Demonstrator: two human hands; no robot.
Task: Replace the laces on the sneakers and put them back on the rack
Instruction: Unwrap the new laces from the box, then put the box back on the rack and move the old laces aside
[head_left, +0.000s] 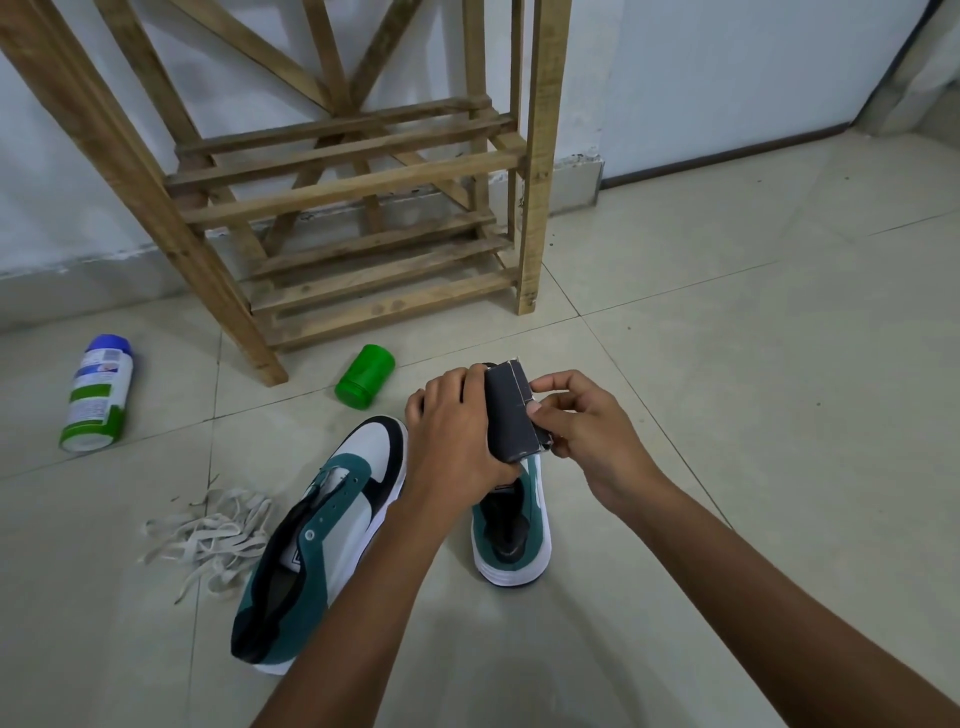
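Two teal, white and black sneakers stand unlaced on the tiled floor: the left sneaker (332, 525) in front of me, the right sneaker (511, 525) partly under my hands. A heap of loose off-white laces (208, 535) lies left of them. My left hand (457, 431) grips a small dark cardboard packet (511, 415) above the right sneaker. My right hand (582, 421) pinches the packet's right edge with thumb and fingers. What the packet holds is hidden. The wooden rack (353, 192) stands against the wall behind, its slatted shelves bare.
A green lidded jar (363, 376) lies on its side by the rack's front leg. A white spray can with a blue cap (98, 392) lies on the floor at the left. Open tile spreads to the right, with a door at the far right.
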